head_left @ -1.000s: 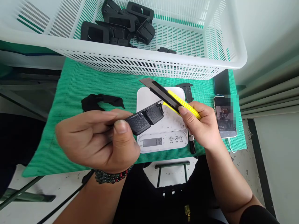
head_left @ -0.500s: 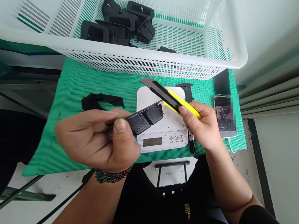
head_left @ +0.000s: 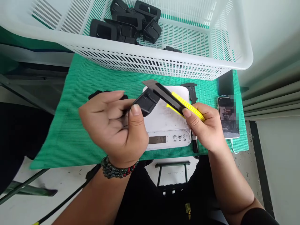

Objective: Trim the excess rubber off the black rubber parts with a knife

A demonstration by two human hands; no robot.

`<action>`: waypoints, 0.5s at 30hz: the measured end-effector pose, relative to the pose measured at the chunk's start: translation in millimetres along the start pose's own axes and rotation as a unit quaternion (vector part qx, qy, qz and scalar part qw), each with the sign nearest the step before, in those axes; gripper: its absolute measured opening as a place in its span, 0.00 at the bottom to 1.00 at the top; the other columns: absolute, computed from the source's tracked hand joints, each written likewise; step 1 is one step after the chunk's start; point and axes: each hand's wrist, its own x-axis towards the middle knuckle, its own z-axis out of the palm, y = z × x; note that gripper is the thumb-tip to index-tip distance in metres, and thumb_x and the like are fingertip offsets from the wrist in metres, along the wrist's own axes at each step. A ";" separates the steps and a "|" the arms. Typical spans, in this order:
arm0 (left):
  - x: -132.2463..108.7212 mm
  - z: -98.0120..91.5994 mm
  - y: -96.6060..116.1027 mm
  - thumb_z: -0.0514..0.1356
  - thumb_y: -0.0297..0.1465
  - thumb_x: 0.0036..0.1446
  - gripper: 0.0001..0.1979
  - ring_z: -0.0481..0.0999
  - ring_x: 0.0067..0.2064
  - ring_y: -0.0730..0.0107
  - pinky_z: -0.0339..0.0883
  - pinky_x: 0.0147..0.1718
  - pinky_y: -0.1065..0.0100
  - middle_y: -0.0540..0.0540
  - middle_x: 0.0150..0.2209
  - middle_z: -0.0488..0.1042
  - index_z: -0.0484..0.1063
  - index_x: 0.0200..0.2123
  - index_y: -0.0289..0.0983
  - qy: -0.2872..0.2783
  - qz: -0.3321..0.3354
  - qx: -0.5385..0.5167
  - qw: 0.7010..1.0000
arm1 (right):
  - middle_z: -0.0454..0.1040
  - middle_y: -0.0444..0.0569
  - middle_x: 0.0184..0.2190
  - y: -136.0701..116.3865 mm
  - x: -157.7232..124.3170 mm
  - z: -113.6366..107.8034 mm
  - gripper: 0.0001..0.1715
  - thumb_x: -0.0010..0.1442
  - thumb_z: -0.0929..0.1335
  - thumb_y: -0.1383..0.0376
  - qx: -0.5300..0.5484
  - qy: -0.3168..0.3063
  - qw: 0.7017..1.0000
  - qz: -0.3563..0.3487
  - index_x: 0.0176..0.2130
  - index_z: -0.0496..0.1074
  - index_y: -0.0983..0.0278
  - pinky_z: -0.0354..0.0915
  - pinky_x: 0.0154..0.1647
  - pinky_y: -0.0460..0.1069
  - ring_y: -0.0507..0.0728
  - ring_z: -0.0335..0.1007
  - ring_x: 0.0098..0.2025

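Between thumb and fingers, my left hand (head_left: pixel 114 128) pinches a black molded part (head_left: pixel 146 101), held tilted above the scale. A beaded bracelet circles that wrist. My right hand (head_left: pixel 205 125) grips a yellow and black utility knife (head_left: pixel 177 101), its wide blade extended and pointing up to the left. The blade passes close by the upper end of the part; whether they touch I cannot tell. Beneath both hands lies a white digital scale (head_left: pixel 168 125) with small dark specks on its plate. My left hand partly covers a black piece (head_left: pixel 93 93) on the green mat.
Behind the scale stands a white plastic basket (head_left: pixel 150 53) holding several black molded parts (head_left: pixel 127 20). A caliper (head_left: pixel 192 92), a black marker (head_left: pixel 195 145), a lit phone (head_left: pixel 227 118) and a dark phone-like slab (head_left: pixel 225 82) lie at the right of the green mat (head_left: pixel 77 81).
My left hand has turned, tilting the black part more steeply with its far end up toward the blade. The knife stays nearly where it was. The whole view has shifted slightly.
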 end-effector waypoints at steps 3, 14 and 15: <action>-2.2 0.1 3.1 0.69 0.34 0.63 0.20 0.80 0.36 0.76 0.74 0.30 0.69 0.43 0.55 0.69 0.70 0.55 0.35 -0.007 -0.038 -0.045 0.998 | 0.58 0.38 0.19 -1.9 -4.1 0.7 0.33 0.63 0.73 0.40 -0.006 -0.014 1.000 -0.014 0.24 0.64 0.60 0.50 0.21 0.48 0.48 0.49 0.22; -14.7 -12.0 10.5 0.74 0.38 0.52 0.24 0.79 0.37 0.73 0.77 0.46 0.55 0.48 0.47 0.69 0.72 0.47 0.34 0.025 -0.118 -0.077 0.990 | 0.58 0.39 0.20 -2.7 -17.1 -2.0 0.33 0.63 0.73 0.40 -0.067 0.035 0.997 -0.013 0.24 0.63 0.60 0.48 0.23 0.48 0.49 0.50 0.23; -16.3 -13.0 10.9 0.74 0.38 0.52 0.23 0.79 0.37 0.72 0.77 0.47 0.55 0.49 0.44 0.69 0.71 0.46 0.34 0.028 -0.143 -0.080 0.986 | 0.58 0.39 0.20 -1.2 -16.7 -3.8 0.33 0.63 0.73 0.41 -0.082 0.054 0.995 -0.013 0.23 0.62 0.60 0.47 0.23 0.48 0.49 0.50 0.23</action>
